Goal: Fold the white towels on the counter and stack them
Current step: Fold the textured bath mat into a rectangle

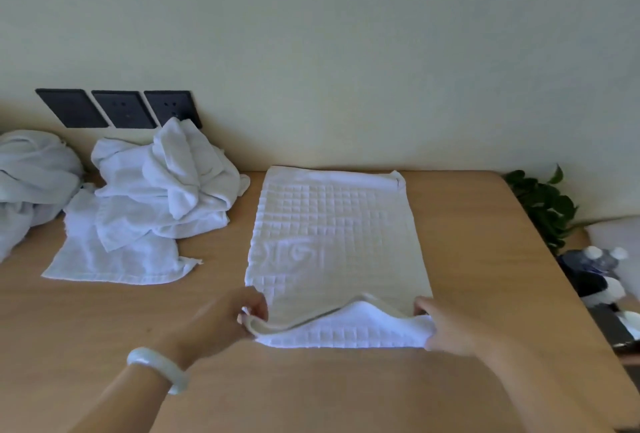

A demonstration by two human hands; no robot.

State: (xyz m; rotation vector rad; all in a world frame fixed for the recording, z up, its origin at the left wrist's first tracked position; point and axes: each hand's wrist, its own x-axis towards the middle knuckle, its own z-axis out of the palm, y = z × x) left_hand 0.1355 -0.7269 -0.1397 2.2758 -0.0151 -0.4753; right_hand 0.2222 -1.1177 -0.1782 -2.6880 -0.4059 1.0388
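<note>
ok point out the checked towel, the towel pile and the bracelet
checked towel (332, 242), head view, its flat middle
towel pile (162, 186), head view, crumpled top
bracelet (157, 361), head view, band on the wrist

At frame centre, both hands, left (239, 318) and right (446, 327), pinch the near corners of a white waffle-textured towel (334, 242) on the light wooden tabletop (311, 391).

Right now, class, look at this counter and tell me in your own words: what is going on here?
A person is folding a white checked towel spread flat on the wooden counter. The left hand pinches its near left corner and the right hand its near right corner, with the near edge lifted off the counter. A heap of unfolded white towels lies to the left. No folded stack is in view.
</note>
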